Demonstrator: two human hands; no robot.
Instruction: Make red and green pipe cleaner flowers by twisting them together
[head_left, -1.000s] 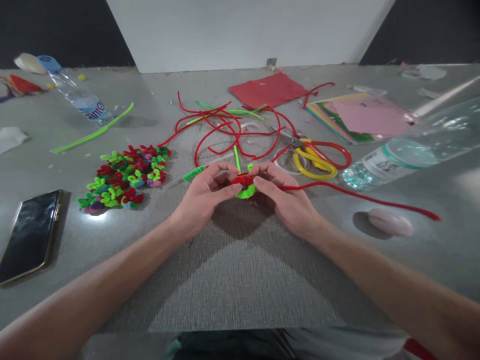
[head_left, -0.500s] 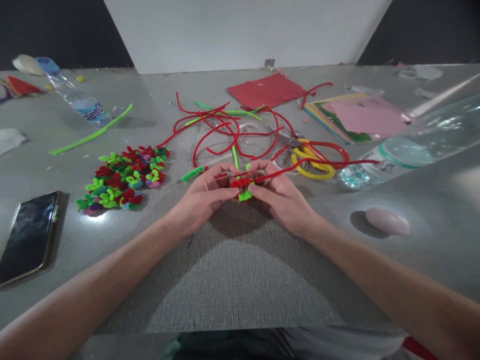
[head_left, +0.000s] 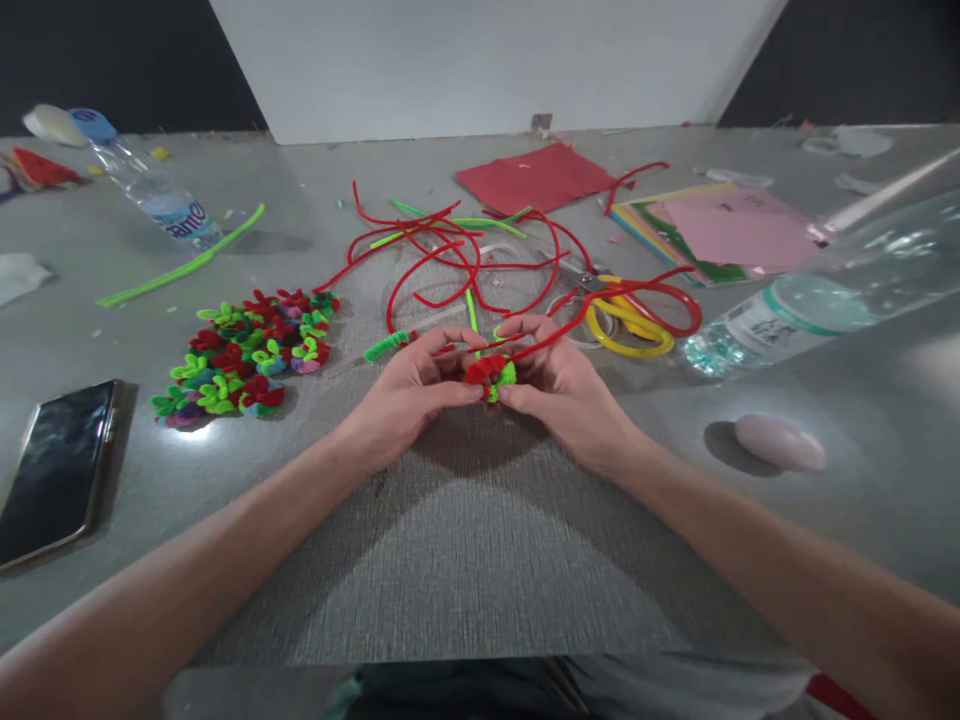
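Observation:
Between my fingertips is a small red and green pipe cleaner piece [head_left: 491, 374]. My left hand [head_left: 420, 378] pinches its left side, thumb in front and fingers curled behind. On the other side, my right hand [head_left: 556, 382] grips the green part with thumb and fingers. A long red pipe cleaner tail [head_left: 585, 308] runs from the piece over my right fingers, up and to the right. Beyond my left fingers lies a coiled green pipe cleaner [head_left: 385, 347]. Loose red pipe cleaners [head_left: 477, 268] lie tangled behind both hands.
Finished pipe cleaner flowers [head_left: 238, 355] cluster at left, beside a phone [head_left: 58, 470]. Yellow-handled scissors [head_left: 634, 325], a large bottle [head_left: 795, 305] and a pink oval object [head_left: 780, 443] are at right. Farther back are a small bottle [head_left: 161, 195], red sheet [head_left: 536, 178] and coloured paper [head_left: 739, 230].
The piece has turned in my fingers, its green part now farther right. The red tail has swung from pointing right to slanting upward and bending. Both hands stay nearly in place.

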